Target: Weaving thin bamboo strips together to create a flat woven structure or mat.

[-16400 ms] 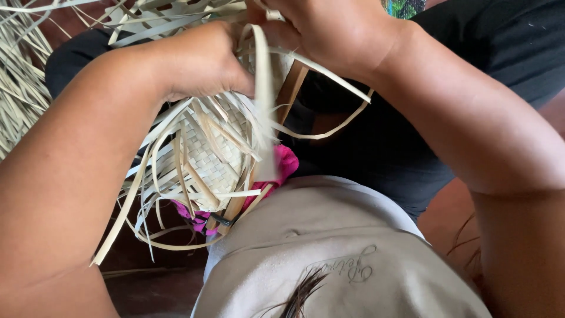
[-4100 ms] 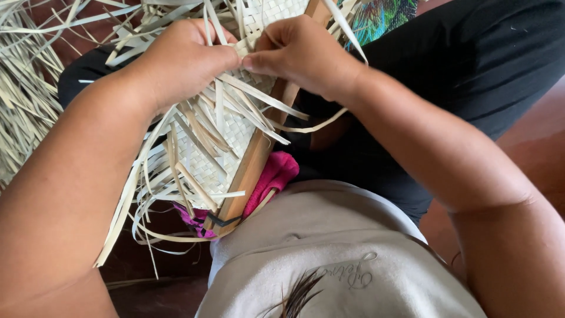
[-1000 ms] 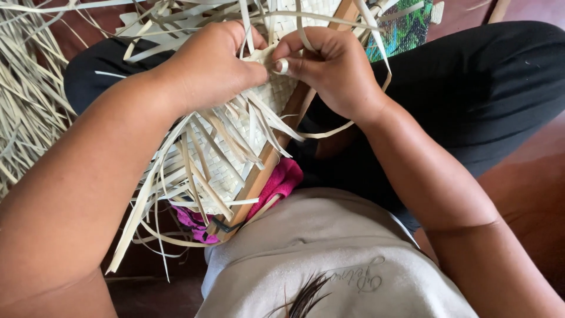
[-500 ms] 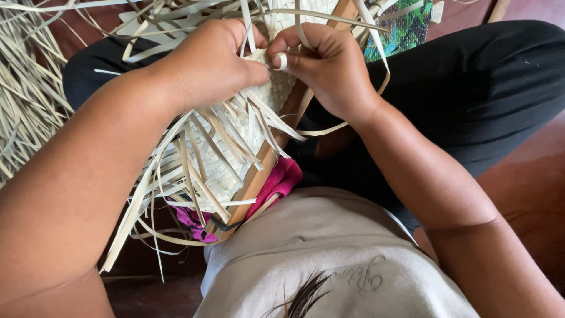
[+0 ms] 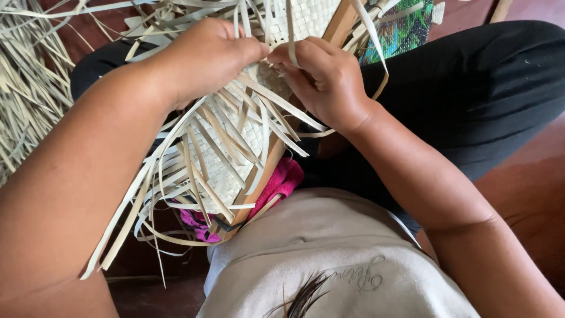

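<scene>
A half-woven mat of pale straw strips (image 5: 226,156) lies over a wooden frame (image 5: 268,168) that leans across my lap. My left hand (image 5: 203,56) is closed on the weave near its upper part, fingers pressed into the strips. My right hand (image 5: 321,76) sits right beside it, fingertips pinching a loose straw strip (image 5: 289,29) that rises up out of the weave. The two hands nearly touch. Many loose strip ends fan out below them towards my body.
A heap of loose straw strips (image 5: 29,94) lies at the left on the reddish floor (image 5: 529,176). A pink cloth (image 5: 282,179) sits under the frame's lower end. A green patterned item (image 5: 400,32) shows at the top right. My black-trousered leg (image 5: 471,100) fills the right.
Over the last second my right hand has shifted slightly down and left on the weave, fingers now curled around one strip. My left hand has stayed in place.
</scene>
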